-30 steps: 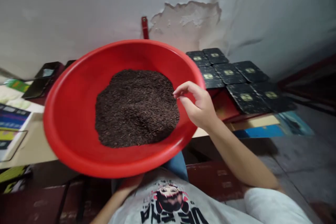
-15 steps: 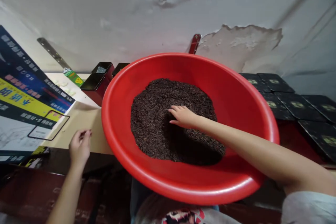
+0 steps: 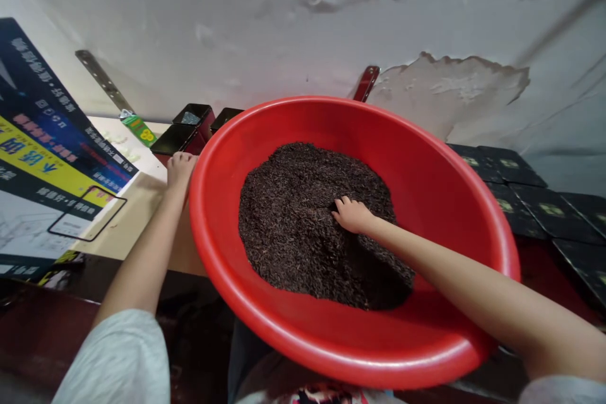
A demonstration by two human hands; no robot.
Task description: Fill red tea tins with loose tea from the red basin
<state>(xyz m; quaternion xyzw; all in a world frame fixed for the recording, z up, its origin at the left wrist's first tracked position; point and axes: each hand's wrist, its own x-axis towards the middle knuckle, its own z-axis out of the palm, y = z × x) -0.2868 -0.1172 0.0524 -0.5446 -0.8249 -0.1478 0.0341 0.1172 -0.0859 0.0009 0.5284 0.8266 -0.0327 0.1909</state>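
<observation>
A wide red basin [image 3: 426,177] is seen tipped toward the wearer, its near rim low over the lap, its far rim toward the wall. A dark heap of loose tea leaves [image 3: 293,221] lies in the middle of the basin, with bare red wall showing all round it.

Right hand [image 3: 353,216]: laid on the heap, right of its middle, fingers curled down into the leaves. Grip narrow, bent over the leaves; whether any are pinched cannot be told, the fingertips being buried.

Left hand [image 3: 178,169]: stretched out at the basin's left rim, touching or just beside it, close to a dark open tin [image 3: 176,139]. Grip hidden from this angle; it cannot be told whether anything is held.

Progress, as judged: the heap looks whole and full. Tins at the counter's [image 3: 146,208] far edge stand open, and no leaves are seen in them. Filling appears barely begun, with nearly all left.

Room: the basin overhangs the counter's near edge and takes up most of the middle. On the left, printed cardboard [image 3: 42,158] crowds the counter's left side, leaving a narrow bare strip by the left hand. On the right, black lidded tins [image 3: 516,167] are packed in rows; little free surface is seen there.
</observation>
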